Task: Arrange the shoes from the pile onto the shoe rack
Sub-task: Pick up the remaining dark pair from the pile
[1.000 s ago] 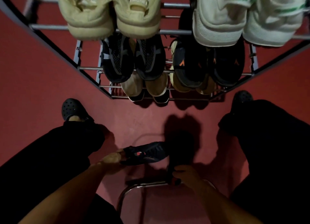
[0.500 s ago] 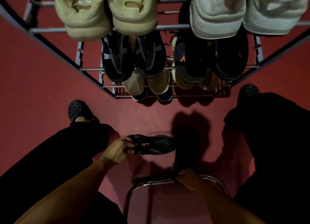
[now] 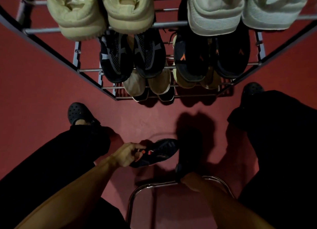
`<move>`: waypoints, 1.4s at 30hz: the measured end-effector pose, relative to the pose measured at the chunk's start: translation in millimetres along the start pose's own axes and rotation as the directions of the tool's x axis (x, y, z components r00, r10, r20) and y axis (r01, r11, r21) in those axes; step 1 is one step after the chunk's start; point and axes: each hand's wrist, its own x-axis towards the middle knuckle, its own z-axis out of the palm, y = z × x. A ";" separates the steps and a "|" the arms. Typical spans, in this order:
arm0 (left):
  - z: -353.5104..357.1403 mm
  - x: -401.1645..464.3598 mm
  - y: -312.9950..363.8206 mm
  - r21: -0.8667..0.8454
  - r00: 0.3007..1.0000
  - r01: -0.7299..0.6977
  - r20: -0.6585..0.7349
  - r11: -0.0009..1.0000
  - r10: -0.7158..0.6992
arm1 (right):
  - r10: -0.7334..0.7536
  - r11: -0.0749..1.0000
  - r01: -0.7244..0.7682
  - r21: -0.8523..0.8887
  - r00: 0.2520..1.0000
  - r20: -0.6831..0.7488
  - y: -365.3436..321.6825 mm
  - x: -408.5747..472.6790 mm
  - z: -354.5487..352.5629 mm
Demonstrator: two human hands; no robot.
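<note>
- Nearest the camera, a chrome tube frame (image 3: 151, 186) curved across the bottom of the view, above the red floor (image 3: 34, 77).
- The right hand (image 3: 190, 180) sat at that frame with its fingers curled round the end of a second dark shoe (image 3: 187, 153); this shoe stood nearly on end in deep shadow, its long axis running away from the person toward the rack. Which end was uppermost I could not tell.
- The left hand (image 3: 127, 155) pinched one end of a black shoe with red marks (image 3: 154, 152), the fingers closed on it. The shoe stuck out to the right of the hand, its long axis lying almost crosswise to the rack, far end tipped slightly up and away.
- Both shoes hung low between the knees — well short of the shoe rack (image 3: 89, 70), which stood straight ahead.
- The move to come seemed to turn on this: the left-hand shoe lay sideways and would need a quarter turn before it matched the racked pairs.
- On the rack, black pairs (image 3: 132, 57) filled the middle shelf, tan pairs lay below, and a beige pair (image 3: 101, 14) and a white pair (image 3: 240, 10) sat on top; any free slot was hidden.
</note>
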 end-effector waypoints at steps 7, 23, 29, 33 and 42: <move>-16.5 3.2 12.9 0.028 0.988 0.031 0.148 0.999 -0.035 | -0.113 0.993 0.116 0.018 0.986 -0.120 -5.1 -20.9 -17.9; -62.2 -15.5 92.1 0.299 0.996 0.068 0.041 0.952 -0.084 | -0.476 0.861 0.509 -0.002 0.804 -0.356 -77.0 -112.0 -120.9; -86.7 -39.3 103.9 0.398 0.994 0.109 -0.037 0.911 -0.103 | -0.525 0.837 0.469 -0.282 0.833 -0.175 -97.9 -157.6 -172.1; -88.4 -56.2 105.0 0.442 0.996 0.072 -0.075 0.894 -0.043 | -0.592 0.789 0.517 -0.333 0.785 -0.182 -83.7 -173.7 -170.0; -80.0 -71.6 83.9 0.267 0.979 -0.070 -0.168 0.961 0.118 | -0.600 0.800 0.525 -0.290 0.708 -0.372 -63.3 -169.6 -175.0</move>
